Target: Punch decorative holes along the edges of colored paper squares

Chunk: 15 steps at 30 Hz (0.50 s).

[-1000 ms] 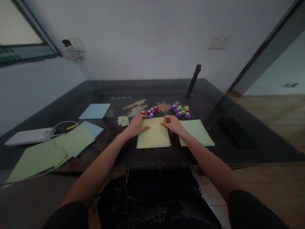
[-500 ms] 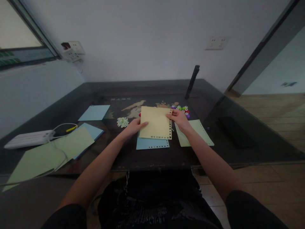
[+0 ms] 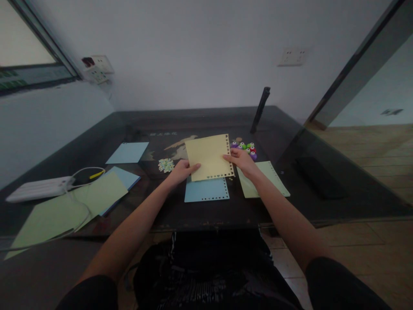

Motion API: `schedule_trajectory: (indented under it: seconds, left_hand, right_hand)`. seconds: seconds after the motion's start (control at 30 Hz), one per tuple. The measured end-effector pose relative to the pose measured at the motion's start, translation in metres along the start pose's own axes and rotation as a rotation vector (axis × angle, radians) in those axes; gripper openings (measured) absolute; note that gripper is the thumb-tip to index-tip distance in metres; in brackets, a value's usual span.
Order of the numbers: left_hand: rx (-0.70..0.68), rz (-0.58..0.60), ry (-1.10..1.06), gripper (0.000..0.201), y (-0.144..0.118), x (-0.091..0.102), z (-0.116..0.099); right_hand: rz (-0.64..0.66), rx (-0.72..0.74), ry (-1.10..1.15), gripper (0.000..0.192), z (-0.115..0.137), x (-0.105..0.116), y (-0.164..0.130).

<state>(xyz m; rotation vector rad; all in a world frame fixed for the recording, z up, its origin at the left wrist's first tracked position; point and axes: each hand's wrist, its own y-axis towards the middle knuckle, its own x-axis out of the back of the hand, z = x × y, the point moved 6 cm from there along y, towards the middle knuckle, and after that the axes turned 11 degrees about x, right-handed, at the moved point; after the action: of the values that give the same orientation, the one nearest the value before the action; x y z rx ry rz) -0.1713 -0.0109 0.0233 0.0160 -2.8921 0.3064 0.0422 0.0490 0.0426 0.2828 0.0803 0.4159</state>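
Observation:
A pale yellow sheet of paper point(image 3: 208, 156), punched with small shapes along its right and lower edges, is held up over the table, slightly tilted. My left hand point(image 3: 182, 171) pinches its left side, thumb on top. On the right side my right hand point(image 3: 241, 159) grips the punched edge between thumb and fingers. Partly covered beneath it lies a blue sheet point(image 3: 206, 191) with punched holes along its right and lower edges. Close to my right wrist rests a pale green sheet point(image 3: 266, 178) with a punched edge. Small purple, green and red punches point(image 3: 248, 148) stand behind my right hand.
A heap of paper cut-outs point(image 3: 166, 165) lies left of my left hand. Farther left are a blue sheet point(image 3: 128, 153), green sheets point(image 3: 67, 211) and a white power strip point(image 3: 40, 188) with its cable. A dark phone-like slab point(image 3: 319, 177) lies right; a black upright post point(image 3: 260, 110) stands behind.
The yellow sheet has turned slightly anticlockwise and shifted up and away, showing more of the blue sheet beneath. Both hands keep hold of it.

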Motion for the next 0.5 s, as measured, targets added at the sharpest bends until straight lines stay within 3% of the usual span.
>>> schedule_trajectory:
  seconds: [0.1, 0.23, 0.5]
  left_hand:
    - [-0.039, -0.043, 0.042, 0.026, 0.002, 0.005, -0.002]
    - [-0.103, -0.078, 0.063, 0.023, 0.003, 0.01, -0.005]
    - [-0.146, -0.047, 0.23, 0.025, 0.002, 0.01, -0.011]
  right_hand:
    - [0.053, -0.007, -0.033, 0.031, -0.003, -0.003, -0.001]
    - [0.028, -0.01, -0.076, 0.023, -0.004, -0.001, -0.001]
    - [-0.007, -0.029, -0.105, 0.016, 0.001, 0.0, -0.001]
